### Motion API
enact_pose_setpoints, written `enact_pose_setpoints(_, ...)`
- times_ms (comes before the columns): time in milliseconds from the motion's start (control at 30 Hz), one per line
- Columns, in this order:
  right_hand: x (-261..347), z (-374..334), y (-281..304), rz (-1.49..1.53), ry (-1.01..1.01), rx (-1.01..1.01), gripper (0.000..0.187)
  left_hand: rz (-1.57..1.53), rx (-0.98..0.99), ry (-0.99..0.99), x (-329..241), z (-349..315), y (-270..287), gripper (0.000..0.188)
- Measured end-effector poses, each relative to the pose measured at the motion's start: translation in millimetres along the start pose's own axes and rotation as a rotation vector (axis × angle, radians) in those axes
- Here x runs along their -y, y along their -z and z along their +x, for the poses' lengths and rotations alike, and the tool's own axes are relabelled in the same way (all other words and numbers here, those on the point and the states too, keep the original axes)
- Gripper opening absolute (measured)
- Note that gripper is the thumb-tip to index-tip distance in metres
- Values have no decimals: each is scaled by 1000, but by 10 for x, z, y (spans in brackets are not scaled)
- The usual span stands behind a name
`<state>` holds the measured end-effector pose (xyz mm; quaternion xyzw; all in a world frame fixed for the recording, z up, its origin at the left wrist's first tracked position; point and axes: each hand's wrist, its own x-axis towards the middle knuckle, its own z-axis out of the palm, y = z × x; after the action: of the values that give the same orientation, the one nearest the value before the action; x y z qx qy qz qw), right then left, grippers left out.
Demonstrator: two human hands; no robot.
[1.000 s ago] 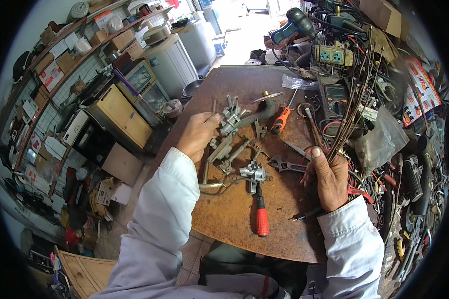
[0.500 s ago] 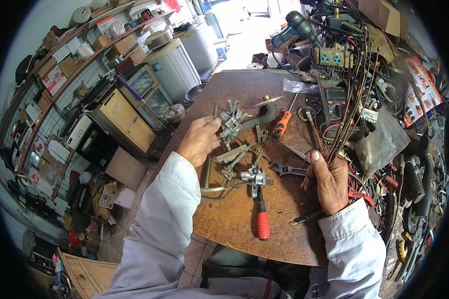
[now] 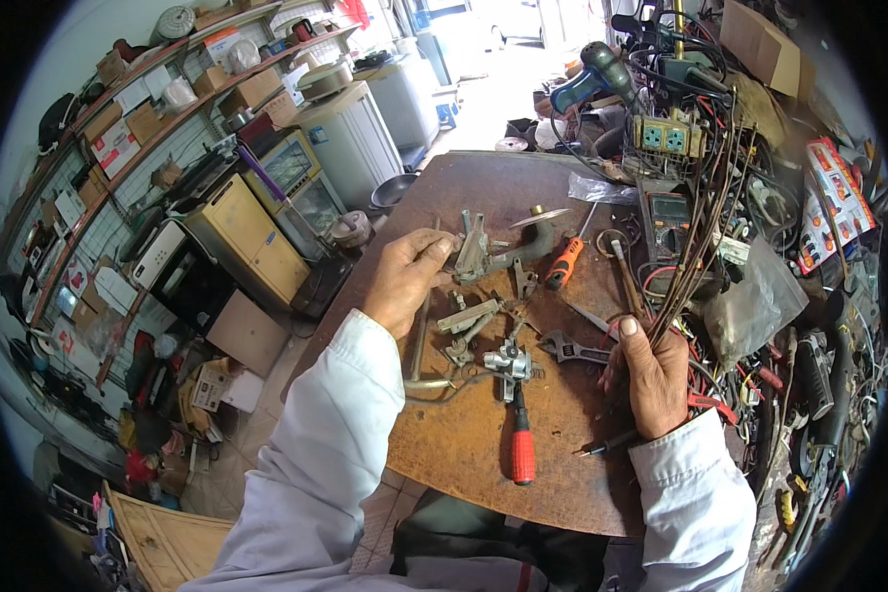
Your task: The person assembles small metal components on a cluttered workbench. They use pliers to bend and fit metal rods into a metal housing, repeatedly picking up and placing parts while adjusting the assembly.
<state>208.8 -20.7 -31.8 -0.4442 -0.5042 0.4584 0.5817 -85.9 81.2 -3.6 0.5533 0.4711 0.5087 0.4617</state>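
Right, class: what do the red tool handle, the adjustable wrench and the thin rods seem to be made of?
Red tool handle: probably plastic or rubber; evenly coloured, with a textured grip.
Adjustable wrench: likely steel; dull grey with a metallic sheen.
Thin rods: perhaps metal; slender, brown and dull, but too fine to be sure.

The tabletop (image 3: 464, 434) looks like scuffed wood, the thin rods (image 3: 687, 261) dull metal.

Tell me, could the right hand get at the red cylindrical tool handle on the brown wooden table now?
Probably yes: mostly bare tabletop lies between the right hand and the red handle, though that hand seems to be holding a bundle of thin brown rods.
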Motion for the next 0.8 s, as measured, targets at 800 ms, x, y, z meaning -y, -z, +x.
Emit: enact_pose_setpoints(800,36,-11,-17,27,-8,4,44,-66,147,-184,50,29,-9,18)
